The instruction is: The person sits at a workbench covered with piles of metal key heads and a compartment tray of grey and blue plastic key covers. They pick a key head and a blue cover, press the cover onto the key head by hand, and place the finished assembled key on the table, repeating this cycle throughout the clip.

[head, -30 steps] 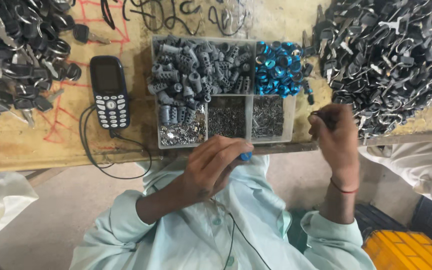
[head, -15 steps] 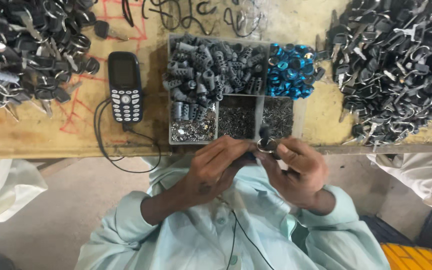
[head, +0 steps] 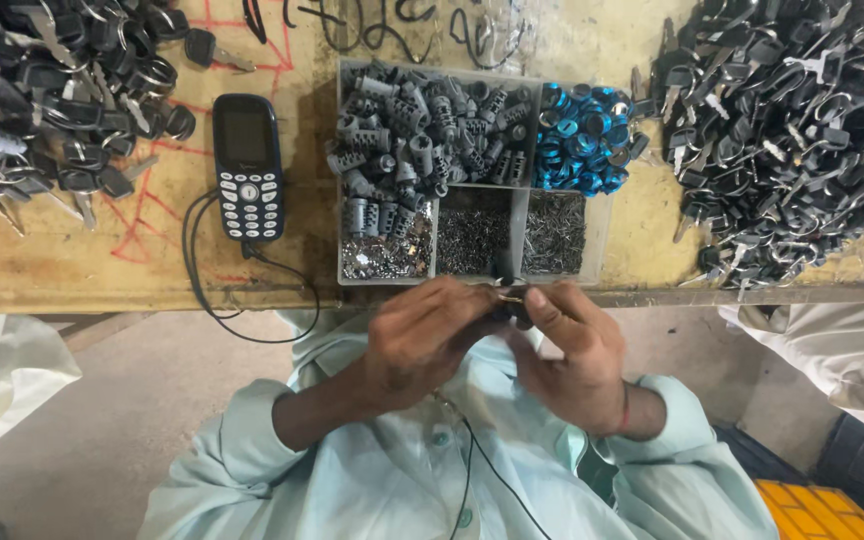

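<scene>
A small dark part (head: 508, 303) with a bit of brass-coloured metal on it sits just below the middle of the frame, pinched between both hands right at the near edge of the surface (head: 82, 270). The left hand (head: 422, 340) curls over it from the left, fingers (head: 457, 300) closed around the part. The right hand (head: 572, 355) meets it from the right, thumb and forefinger closed on the same part, with a red thread around the wrist. Most of the part is hidden by the fingers, so its shape cannot be told.

Just above the hands lies a clear compartment tray (head: 597, 240). Its upper left section holds grey ribbed metal cylinders (head: 412, 150), its upper right section shiny blue rings (head: 580, 140), and the lower sections hold small silvery bits (head: 382, 255) and two heaps of thin dark pins (head: 512, 235).

Left of the tray a dark keypad phone (head: 247, 165) lies face up, a black cable (head: 222, 310) looping from its lower end over the surface edge. In the upper left of the frame is a pile of black-headed keys (head: 42, 90); a larger heap of keys on wire rings (head: 792, 130) fills the upper right. Red marks (head: 142, 215) are drawn on the surface. The person wears a pale green shirt (head: 372, 480).
</scene>
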{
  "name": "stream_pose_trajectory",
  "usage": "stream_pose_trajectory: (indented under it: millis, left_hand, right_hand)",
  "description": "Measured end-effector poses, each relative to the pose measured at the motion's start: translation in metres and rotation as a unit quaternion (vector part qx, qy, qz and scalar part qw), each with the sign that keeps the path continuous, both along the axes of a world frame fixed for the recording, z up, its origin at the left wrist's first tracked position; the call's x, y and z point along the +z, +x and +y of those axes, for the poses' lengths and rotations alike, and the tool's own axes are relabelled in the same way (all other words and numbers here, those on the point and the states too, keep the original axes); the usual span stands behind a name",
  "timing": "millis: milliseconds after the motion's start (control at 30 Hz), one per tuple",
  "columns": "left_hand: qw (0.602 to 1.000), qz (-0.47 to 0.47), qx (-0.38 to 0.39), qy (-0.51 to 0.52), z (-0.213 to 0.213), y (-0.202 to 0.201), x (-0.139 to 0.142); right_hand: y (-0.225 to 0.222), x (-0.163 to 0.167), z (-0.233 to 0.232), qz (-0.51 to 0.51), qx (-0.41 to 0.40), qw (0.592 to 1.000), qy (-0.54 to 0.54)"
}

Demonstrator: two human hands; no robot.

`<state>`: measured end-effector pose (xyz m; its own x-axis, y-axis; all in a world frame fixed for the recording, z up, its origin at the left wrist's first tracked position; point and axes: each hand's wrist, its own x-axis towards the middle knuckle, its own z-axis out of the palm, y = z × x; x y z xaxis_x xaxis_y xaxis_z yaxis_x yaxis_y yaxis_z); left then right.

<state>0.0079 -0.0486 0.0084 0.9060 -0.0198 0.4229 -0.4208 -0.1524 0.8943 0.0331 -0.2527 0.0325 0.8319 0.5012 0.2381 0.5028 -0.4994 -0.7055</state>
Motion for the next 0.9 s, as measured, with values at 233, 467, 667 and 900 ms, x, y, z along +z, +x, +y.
stream_pose_trajectory:
  millis: [233,467,667,900]
  left_hand:
    - [0.987,0.144,-0.040,-0.063,-0.001,0.000,0.011]
    - [0.984,0.123,-0.124,-0.015,0.037,-0.005,0.013]
    - [0.964,0.124,0.054,0.229,0.050,-0.003,0.028]
    - [0.903,0.087,0.266,0.327,0.104,-0.024,0.031]
  right_hand:
    - [0.013,0.021,0.008,0.179,-0.017,0.962,-0.206]
    - [0.090,0.089,-0.009,0.030,0.244,0.941,-0.231]
    - [0.064,0.038,0.008,0.047,0.030,0.997,-0.051]
    - [0.053,0.027,0.029,0.126,0.064,0.982,-0.128]
